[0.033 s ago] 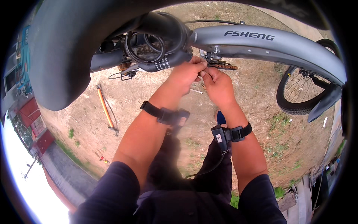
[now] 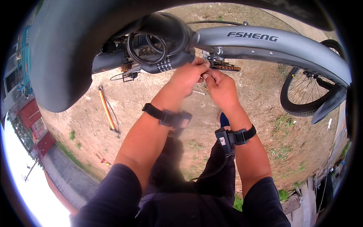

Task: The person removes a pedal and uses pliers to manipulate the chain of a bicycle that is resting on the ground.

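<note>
My left hand and my right hand meet below a grey bicycle frame, close to the chainring. Thumb and fingers are pinched together on both hands, their tips almost touching. Whatever sits between the fingertips is too small and covered to make out. Just left of my left hand a black combination cable lock hangs coiled below the saddle. Behind it part of the rear of the bicycle shows, with a rusty sprocket.
An orange hand pump with a dark hose lies on the dirt to the left. A small metal tool lies on the ground below my hands. At the right stands the front wheel with its mudguard.
</note>
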The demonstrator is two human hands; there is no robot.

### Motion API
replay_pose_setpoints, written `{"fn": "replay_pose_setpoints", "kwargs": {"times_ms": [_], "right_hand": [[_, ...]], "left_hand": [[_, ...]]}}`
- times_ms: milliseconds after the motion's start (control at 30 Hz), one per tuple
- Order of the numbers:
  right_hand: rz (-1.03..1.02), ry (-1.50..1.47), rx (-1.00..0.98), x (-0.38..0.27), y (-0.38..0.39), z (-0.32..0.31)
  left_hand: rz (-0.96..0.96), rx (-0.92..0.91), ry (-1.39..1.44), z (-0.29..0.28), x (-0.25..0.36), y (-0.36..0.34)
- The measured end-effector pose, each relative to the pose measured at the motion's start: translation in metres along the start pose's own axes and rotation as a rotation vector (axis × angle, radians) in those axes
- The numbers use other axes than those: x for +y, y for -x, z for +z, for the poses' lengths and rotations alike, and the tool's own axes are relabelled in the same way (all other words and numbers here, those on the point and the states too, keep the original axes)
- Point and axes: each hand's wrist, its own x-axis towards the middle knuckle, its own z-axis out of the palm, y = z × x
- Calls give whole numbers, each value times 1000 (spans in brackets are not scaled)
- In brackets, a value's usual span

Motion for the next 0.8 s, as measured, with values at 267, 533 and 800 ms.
{"fn": "replay_pose_setpoints", "kwargs": {"times_ms": [267, 533, 800], "right_hand": [[126, -78, 25, 5, -1, -31], [98, -234, 59, 17, -15, -6], [384, -742, -29, 4, -13, 20]], "left_hand": [[83, 17, -129, -9, 0, -2], [82, 63, -68, -8, 0, -6], [-5, -24, 6, -14, 7, 12]]}}
